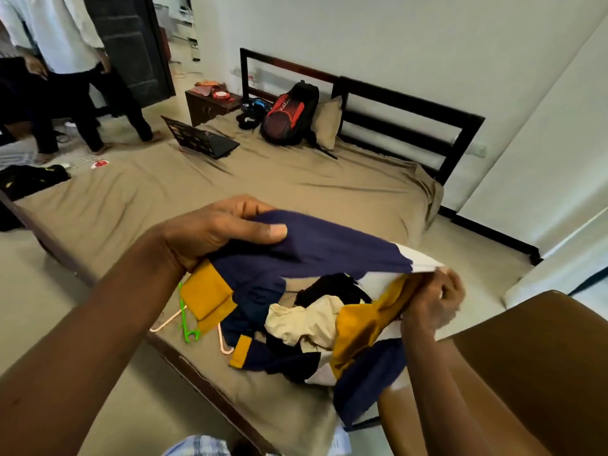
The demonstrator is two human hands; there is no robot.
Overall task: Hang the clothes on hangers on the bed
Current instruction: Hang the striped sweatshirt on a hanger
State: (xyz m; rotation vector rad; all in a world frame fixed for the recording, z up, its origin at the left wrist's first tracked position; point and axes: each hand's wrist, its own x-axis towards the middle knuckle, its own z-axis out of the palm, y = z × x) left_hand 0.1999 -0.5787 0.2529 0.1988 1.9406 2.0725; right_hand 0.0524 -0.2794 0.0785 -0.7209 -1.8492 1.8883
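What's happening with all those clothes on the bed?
A person is holding up a navy, white and mustard garment over a pile of clothes at the near edge of the bed. The left hand grips the navy part and the right hand pinches the white edge. A green hanger and a pale hanger lie on the sheet by the pile; nothing is on a hanger yet. A laptop and a backpack sit farther up the bed.

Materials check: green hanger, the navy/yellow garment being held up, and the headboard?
The green hanger looks like plastic: glossy, uniform bright colour, thin moulded shape. The navy and yellow garment is a soft matte fabric, possibly a cotton knit; it drapes and creases limply. The headboard is dark, slightly shiny wood or wood-look with straight slats; I can't tell which.
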